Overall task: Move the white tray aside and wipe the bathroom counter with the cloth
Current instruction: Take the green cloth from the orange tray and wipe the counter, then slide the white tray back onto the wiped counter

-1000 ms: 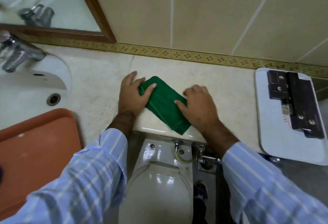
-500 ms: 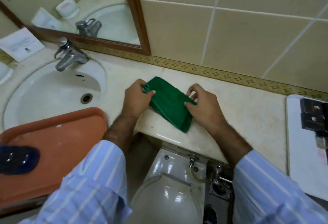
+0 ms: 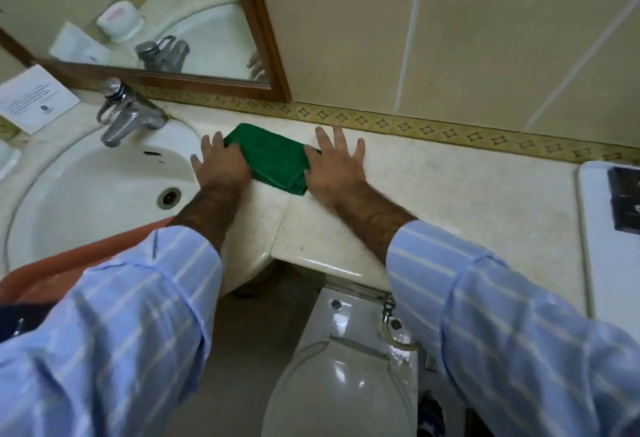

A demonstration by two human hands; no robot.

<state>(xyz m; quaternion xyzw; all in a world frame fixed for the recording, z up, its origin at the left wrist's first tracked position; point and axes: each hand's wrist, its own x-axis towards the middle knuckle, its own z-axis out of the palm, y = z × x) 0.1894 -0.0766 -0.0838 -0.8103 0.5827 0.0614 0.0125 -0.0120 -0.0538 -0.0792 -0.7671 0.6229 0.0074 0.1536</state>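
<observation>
A folded green cloth [image 3: 273,156] lies flat on the beige counter [image 3: 450,194], close to the back wall and just right of the basin. My left hand [image 3: 220,168] presses on its left edge with fingers spread. Flat on the cloth's right edge is my right hand [image 3: 334,168], fingers apart too. The white tray [image 3: 599,263] sits at the far right of the counter, cut off by the frame, with black boxes [image 3: 625,201] on it.
A white basin [image 3: 86,194] with a chrome tap [image 3: 126,116] is on the left. An orange tray [image 3: 52,270] rests over the basin's front. A paper card [image 3: 34,102] leans at the back left. A toilet [image 3: 343,384] stands below the counter edge.
Both hands have slid the cloth away from the counter's front edge toward the back wall and the basin. The fingers have flattened and spread.
</observation>
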